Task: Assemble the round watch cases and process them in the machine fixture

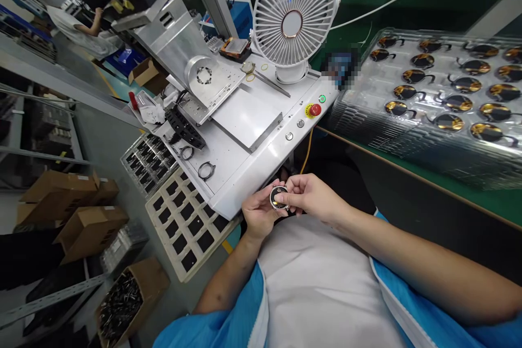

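Observation:
Close to my chest, just off the front edge of the white machine, I hold a small round watch case with a silver rim and a dark inside. My left hand is closed round its left side. On the right side, my right hand is closed on the same piece, its thumb pressed over the dark face. A yellowish spot shows inside the rim. The fingertips beneath the case are partly hidden.
The white machine bears a metal fixture, black rings, a red stop button and a white fan. At right, clear trays hold several round parts with tails. A foam tray and cardboard boxes lie at left.

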Action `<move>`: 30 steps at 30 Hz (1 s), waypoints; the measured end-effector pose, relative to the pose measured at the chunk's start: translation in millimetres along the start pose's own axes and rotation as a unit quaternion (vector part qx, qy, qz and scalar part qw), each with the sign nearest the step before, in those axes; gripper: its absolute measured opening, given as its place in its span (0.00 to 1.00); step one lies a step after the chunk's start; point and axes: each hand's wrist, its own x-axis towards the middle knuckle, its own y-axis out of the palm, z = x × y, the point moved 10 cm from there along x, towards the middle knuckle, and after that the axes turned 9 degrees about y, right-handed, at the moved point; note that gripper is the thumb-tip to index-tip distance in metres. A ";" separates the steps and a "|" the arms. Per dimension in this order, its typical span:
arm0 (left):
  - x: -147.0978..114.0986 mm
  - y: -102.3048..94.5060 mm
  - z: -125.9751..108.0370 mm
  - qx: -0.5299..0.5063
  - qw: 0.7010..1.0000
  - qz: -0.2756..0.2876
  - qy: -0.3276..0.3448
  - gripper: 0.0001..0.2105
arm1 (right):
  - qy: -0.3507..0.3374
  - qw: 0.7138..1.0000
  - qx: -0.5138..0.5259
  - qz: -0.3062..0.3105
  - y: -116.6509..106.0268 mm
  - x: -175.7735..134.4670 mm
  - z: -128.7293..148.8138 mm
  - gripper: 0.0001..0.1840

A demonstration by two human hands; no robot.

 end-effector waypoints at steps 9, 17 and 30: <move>0.1 14.2 -19.9 0.008 0.996 0.041 0.082 0.27 | -0.027 0.996 0.074 0.029 6.6 -0.9 -3.4 0.32; 9.2 7.8 -26.2 -0.026 0.998 -0.011 0.059 0.20 | -0.091 0.988 -0.057 -0.113 -39.8 36.1 65.3 0.28; 7.0 4.0 -42.7 0.153 0.981 0.000 0.120 0.32 | -0.180 0.965 -0.068 -0.177 -54.3 31.8 131.7 0.19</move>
